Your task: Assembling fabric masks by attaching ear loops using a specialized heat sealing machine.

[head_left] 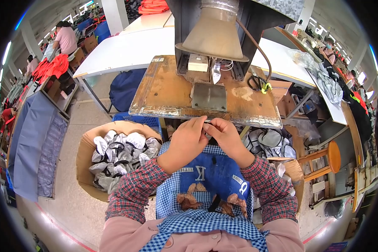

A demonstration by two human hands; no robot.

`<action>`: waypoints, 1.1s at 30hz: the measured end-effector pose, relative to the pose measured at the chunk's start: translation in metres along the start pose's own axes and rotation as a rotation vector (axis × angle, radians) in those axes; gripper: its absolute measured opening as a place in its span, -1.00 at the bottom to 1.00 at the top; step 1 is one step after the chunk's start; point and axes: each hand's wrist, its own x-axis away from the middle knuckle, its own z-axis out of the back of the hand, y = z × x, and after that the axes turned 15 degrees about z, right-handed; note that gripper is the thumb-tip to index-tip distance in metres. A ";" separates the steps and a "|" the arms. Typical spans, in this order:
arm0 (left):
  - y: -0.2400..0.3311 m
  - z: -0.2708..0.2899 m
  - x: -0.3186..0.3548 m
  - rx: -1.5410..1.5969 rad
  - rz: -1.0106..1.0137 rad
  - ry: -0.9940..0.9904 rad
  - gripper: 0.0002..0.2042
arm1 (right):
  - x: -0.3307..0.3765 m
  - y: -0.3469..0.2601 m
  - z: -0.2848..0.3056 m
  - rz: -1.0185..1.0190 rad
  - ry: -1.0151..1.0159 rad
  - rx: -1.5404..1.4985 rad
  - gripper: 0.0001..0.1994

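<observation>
My left hand (185, 140) and my right hand (227, 137) meet just in front of the near edge of a worn wooden work table (164, 94). Fingers and thumbs are pinched together on both hands, tip against tip. Whatever lies between them is hidden or too small to name. Beyond the hands, a square metal plate (209, 96) is set on the wood, under a machine head with a beige cone-shaped cover (212, 35). Below my hands, a blue checked apron (168, 210) covers my lap, with brown scraps (189, 200) lying on it.
On the left stands a cardboard box (85, 161) of grey and white fabric pieces (124, 155). More grey pieces (271, 143) lie at the right, near a wooden stool (334, 156). White tables (113, 50) stand behind. A person in pink (66, 38) sits far left.
</observation>
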 end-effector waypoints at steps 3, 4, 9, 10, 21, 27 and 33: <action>0.002 0.015 -0.002 0.054 0.039 -0.120 -0.70 | 0.000 -0.009 0.011 -0.007 -0.086 0.090 -0.81; 0.003 0.022 -0.003 0.054 0.038 -0.120 -0.70 | 0.000 -0.016 0.013 -0.035 -0.124 0.088 -0.80; -0.004 0.051 -0.022 0.099 0.192 -0.643 -0.84 | 0.005 -0.037 0.017 -0.148 -0.166 -0.063 -0.78; -0.007 0.047 -0.022 0.098 0.191 -0.646 -0.84 | 0.005 -0.035 0.018 -0.158 -0.187 -0.123 -0.78; -0.027 0.023 -0.048 0.286 -0.063 -0.559 -0.81 | -0.009 -0.019 0.035 -0.138 -0.105 -0.097 -0.75; -0.036 0.009 -0.078 0.313 0.039 -0.466 -0.80 | -0.034 -0.003 0.037 -0.096 0.052 -0.194 -0.76; -0.051 -0.004 -0.104 0.443 0.277 -0.528 -0.74 | -0.061 0.009 0.043 -0.087 0.132 -0.342 -0.77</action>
